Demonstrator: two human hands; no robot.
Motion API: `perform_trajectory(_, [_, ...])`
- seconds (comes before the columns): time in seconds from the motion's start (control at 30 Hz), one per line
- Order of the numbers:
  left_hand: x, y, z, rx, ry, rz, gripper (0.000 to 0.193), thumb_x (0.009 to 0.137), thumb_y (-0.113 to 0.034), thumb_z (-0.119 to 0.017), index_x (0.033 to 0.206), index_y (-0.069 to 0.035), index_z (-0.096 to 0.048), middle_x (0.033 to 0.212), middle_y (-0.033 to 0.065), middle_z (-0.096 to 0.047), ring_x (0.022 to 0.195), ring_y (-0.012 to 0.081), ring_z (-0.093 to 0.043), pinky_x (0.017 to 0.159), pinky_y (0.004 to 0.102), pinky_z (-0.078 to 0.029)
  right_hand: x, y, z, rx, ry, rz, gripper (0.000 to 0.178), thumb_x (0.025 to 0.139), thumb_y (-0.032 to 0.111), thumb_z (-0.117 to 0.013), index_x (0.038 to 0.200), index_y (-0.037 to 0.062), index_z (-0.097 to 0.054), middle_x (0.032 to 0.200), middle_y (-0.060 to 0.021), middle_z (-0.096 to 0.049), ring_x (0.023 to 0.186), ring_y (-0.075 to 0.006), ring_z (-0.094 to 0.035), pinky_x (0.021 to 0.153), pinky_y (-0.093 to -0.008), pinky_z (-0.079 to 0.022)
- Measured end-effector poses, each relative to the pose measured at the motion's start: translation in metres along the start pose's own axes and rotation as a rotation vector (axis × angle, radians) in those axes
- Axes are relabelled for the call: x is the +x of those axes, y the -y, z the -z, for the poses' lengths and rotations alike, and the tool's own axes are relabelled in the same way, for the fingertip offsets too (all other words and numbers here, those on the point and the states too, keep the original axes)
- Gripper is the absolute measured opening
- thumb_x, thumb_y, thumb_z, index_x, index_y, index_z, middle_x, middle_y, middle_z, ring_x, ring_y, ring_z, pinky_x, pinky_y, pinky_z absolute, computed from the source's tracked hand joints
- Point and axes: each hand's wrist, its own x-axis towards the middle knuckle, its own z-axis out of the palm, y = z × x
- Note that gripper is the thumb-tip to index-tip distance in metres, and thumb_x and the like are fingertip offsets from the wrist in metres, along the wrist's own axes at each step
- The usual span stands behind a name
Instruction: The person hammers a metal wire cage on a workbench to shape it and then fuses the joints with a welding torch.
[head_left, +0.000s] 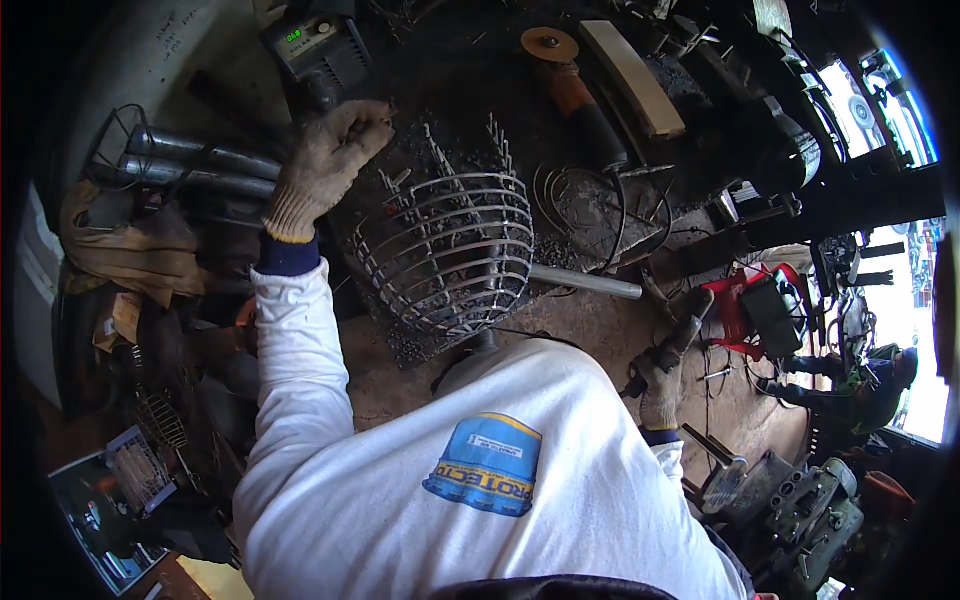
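Note:
My left hand (330, 160), in a beige knit work glove, is raised beside the upper left of a cage of curved steel bars (450, 255). Its fingers are pressed together; whatever may be at the tips is too small to make out. The cage rests on a dark, grimy worktop (395, 340), with several rough rods sticking up at its far side. Off to the right and lower, my gloved right hand (660, 395) is closed round a dark-handled tool (682, 335) that looks like a welding electrode holder. It is apart from the cage.
An angle grinder (580, 105) and a rectangular metal bar (632, 78) lie at the far side. A welding machine (320, 50) stands far left. A steel tube (585, 281) juts right from the cage. Metal pipes (200, 160) lie left; a person (880, 385) is at far right.

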Motion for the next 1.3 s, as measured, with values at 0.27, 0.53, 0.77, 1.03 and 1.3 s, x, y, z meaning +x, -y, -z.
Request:
perform_trajectory(0.27, [-0.045,0.01,0.01,-0.072,-0.033,0.105,0.015,0.095,-0.015,-0.067,0.106,-0.005,-0.067,0.085,-0.0081,-0.059,0.079,0.0019,-0.051,0.068,0.0199,-0.045,-0.012,0.012,-0.034,-0.057,-0.035,-0.07,0.028,0.076,0.015,-0.068,0.098,0.0074,-0.053,0.082,-0.0029,-0.055,0.072,-0.0161,-0.058,0.064,-0.0301,-0.049])
perform_trajectory(0.53, [-0.031,0.024,-0.005,-0.044,-0.004,0.02,0.015,0.094,-0.011,-0.067,0.107,-0.005,-0.066,0.081,-0.0058,-0.056,0.074,0.0049,-0.049,0.066,0.0221,-0.044,0.006,-0.035,-0.015,-0.142,-0.219,0.016,0.036,0.071,0.007,-0.071,0.102,0.0102,-0.051,0.085,-0.0002,-0.053,0.071,-0.0158,-0.057,0.064,-0.0314,-0.052])
perform_trajectory(0.77, [-0.013,-0.006,-0.017,-0.067,0.061,-0.048,0.017,0.093,-0.016,-0.067,0.105,-0.004,-0.067,0.079,-0.0001,-0.061,0.071,0.0074,-0.055,0.065,0.0247,-0.047,0.016,-0.041,0.024,-0.199,-0.35,0.167,0.042,0.072,0.004,-0.072,0.107,0.0107,-0.051,0.085,-0.0006,-0.054,0.069,-0.0142,-0.056,0.061,-0.0288,-0.049])
perform_trajectory(1.03, [0.117,-0.109,-0.075,0.438,0.247,-0.34,0.03,0.091,-0.028,-0.066,0.106,-0.002,-0.067,0.093,0.0145,-0.07,0.085,0.0272,-0.069,0.076,0.0356,-0.053,0.056,-0.004,0.065,0.317,-0.438,0.063,0.046,0.077,0.017,-0.075,0.114,0.0083,-0.051,0.089,-0.0043,-0.055,0.074,-0.0159,-0.057,0.065,-0.0319,-0.052])
perform_trajectory(1.3, [0.348,-0.114,-0.251,0.708,0.279,-0.37,0.036,0.088,-0.035,-0.064,0.109,-0.005,-0.069,0.107,0.0174,-0.07,0.103,0.0335,-0.066,0.091,0.0409,-0.052,0.163,-0.032,0.127,0.626,-0.505,-0.104,0.056,0.08,0.027,-0.074,0.126,0.0094,-0.048,0.095,-0.0071,-0.056,0.068,-0.0207,-0.059,0.057,-0.0359,-0.053])
